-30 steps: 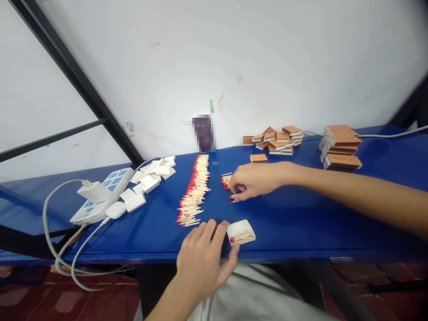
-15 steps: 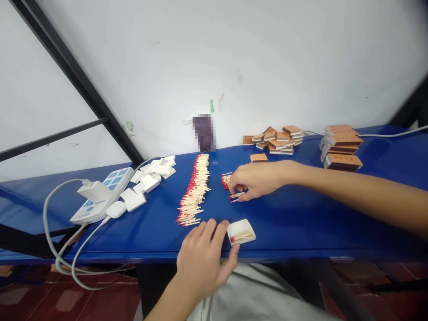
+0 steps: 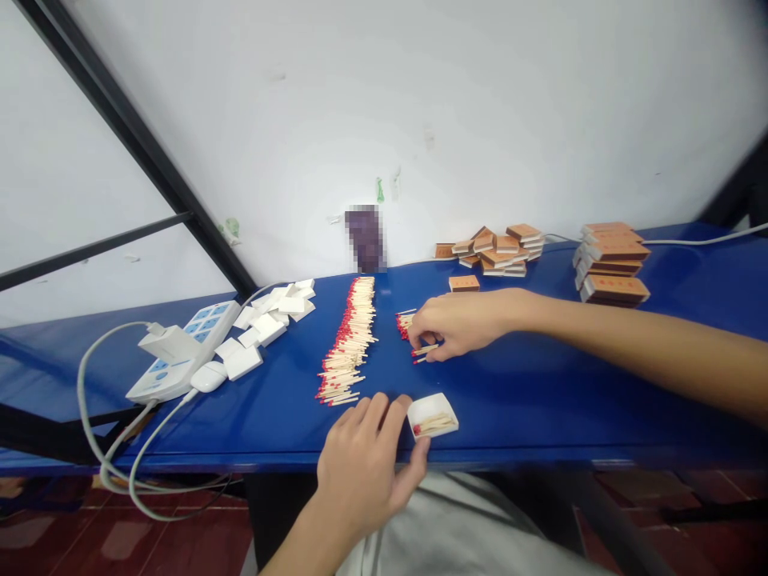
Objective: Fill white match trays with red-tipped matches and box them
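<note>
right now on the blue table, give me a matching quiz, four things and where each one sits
1 long row of matches
2 small bunch of matches
3 open white tray
4 tall stack of orange boxes

a far right, at the back
b against the left hand, at its thumb
c centre of the blue table, running front to back
d under the right hand, at its fingertips

Pairs: 1-c, 2-d, 3-b, 4-a

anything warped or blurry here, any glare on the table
Head view: wide-angle warp bows the edges of the glossy blue table top; light is soft, with pale sheen at the table's left end; the left hand holding the small white cardboard tray and the right hand pinching loose red-tipped matchsticks cast only faint shadows; a pixelated purple patch masks part of the white wall.
</note>
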The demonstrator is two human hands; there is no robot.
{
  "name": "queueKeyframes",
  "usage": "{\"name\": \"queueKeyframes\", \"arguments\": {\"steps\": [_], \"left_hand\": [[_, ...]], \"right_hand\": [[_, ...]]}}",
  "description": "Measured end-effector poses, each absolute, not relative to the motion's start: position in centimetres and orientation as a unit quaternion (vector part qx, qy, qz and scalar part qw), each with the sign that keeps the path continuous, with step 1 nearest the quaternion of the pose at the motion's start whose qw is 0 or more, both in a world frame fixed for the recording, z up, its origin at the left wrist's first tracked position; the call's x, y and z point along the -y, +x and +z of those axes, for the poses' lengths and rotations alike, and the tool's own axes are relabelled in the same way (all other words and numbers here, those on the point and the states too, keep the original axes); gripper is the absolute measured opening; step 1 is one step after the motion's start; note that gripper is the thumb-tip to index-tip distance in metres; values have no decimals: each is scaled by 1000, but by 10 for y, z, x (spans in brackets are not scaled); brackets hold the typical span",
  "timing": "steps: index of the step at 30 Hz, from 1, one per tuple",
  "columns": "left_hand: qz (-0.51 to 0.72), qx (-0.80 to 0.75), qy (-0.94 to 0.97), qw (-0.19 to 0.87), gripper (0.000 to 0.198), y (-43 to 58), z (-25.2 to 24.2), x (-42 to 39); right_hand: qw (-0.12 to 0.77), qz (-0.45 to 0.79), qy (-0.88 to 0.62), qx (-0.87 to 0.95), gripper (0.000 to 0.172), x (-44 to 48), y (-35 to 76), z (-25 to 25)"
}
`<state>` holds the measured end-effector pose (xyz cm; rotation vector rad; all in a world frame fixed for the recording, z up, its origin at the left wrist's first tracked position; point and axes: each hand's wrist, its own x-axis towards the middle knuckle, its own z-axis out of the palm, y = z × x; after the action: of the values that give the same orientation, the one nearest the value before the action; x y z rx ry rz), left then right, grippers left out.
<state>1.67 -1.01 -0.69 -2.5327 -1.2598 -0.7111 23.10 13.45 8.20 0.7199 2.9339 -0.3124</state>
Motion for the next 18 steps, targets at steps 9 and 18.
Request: {"name": "queueKeyframes", "arguments": {"steps": [9, 18], "left_hand": [[-242, 429, -863, 113, 32, 16, -9, 9], [-243, 427, -863, 114, 32, 15, -9, 10]], "right_hand": [[46, -101, 239, -965, 21, -135, 232, 82], [52, -100, 237, -965, 21, -136, 231, 80]]}}
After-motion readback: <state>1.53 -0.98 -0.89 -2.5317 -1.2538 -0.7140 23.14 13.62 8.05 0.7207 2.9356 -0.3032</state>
